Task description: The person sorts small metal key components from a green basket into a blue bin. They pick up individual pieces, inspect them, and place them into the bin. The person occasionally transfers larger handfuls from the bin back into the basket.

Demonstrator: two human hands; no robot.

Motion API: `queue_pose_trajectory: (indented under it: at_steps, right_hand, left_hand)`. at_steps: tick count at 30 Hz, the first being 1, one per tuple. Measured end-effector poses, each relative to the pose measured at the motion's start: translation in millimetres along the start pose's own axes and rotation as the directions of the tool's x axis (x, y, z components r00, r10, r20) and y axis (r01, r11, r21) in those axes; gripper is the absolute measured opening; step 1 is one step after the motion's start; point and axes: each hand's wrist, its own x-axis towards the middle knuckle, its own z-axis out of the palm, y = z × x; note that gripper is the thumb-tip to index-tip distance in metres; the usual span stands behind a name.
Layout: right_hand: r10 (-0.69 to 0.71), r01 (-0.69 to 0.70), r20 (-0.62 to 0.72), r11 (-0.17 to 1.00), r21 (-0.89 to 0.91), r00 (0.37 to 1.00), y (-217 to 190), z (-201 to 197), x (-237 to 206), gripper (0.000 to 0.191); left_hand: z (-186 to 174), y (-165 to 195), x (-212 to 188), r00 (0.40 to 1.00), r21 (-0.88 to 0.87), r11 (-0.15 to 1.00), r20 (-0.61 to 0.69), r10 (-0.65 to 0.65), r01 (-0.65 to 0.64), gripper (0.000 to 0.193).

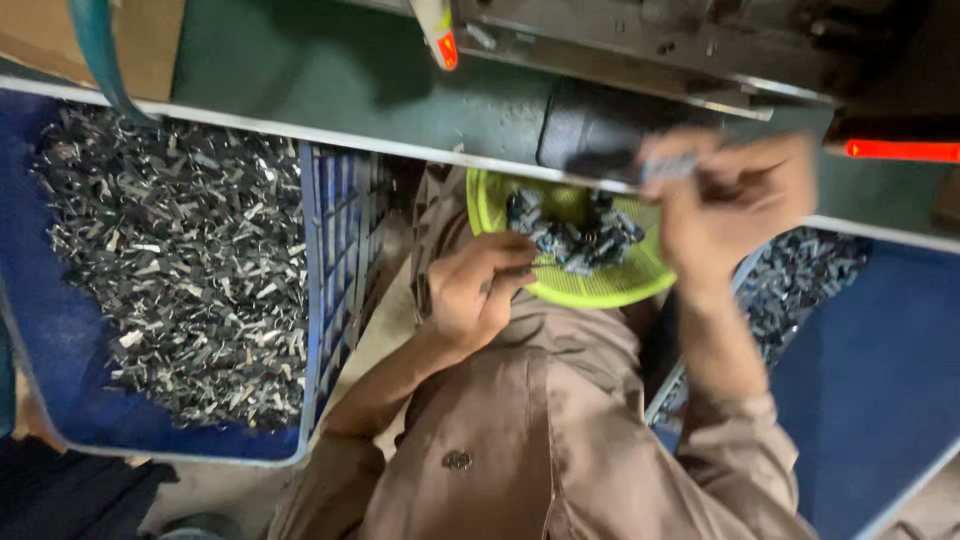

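Note:
A yellow-green round dish (610, 288) rests on my lap and holds a small heap of dark metal pieces (575, 238). My left hand (478, 295) lies at the dish's left rim, fingers curled, apparently pinching a small piece. My right hand (728, 205) is raised above the dish's right side, blurred with motion, and grips a small grey metal piece (668, 168) at its fingertips, close to the edge of the green machine bed (340, 80).
A blue crate (60, 330) at the left is full of shiny metal pieces (180, 260). Another blue crate (880, 360) at the right holds darker pieces (800, 285). A red light (900, 150) glows on the machine at the upper right.

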Motion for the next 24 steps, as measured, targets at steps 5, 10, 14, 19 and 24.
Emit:
queue_pose_trajectory:
  at_steps: [5, 10, 14, 19, 24]
  right_hand:
    - [-0.438, 0.448, 0.181, 0.643, -0.621, 0.88, 14, 5, 76, 0.024]
    - [-0.307, 0.397, 0.251, 0.696, -0.599, 0.918, 28, 5, 86, 0.021]
    - [-0.311, 0.532, 0.433, 0.557, -0.638, 0.846, 2, -6, 89, 0.018]
    - [-0.238, 0.328, 0.26, 0.859, -0.394, 0.936, -18, 4, 7, 0.008]
    - [0.639, -0.611, 0.095, 0.761, -0.216, 0.763, 12, 21, -101, 0.024]
  left_hand:
    - [7, -8, -12, 0.977, -0.335, 0.935, 0.208, -0.049, 0.118, 0.011]
    - [5, -13, -23, 0.971, -0.472, 0.863, 0.223, -0.082, 0.182, 0.028]
    - [16, -23, -16, 0.957, -0.706, 0.647, 0.241, -0.16, 0.287, 0.029]
    - [14, -20, -4, 0.994, -0.746, 0.657, 0.105, -0.042, 0.107, 0.025]
    - [9, -3, 10, 0.994, -0.599, 0.793, 0.065, -0.086, 0.107, 0.026]
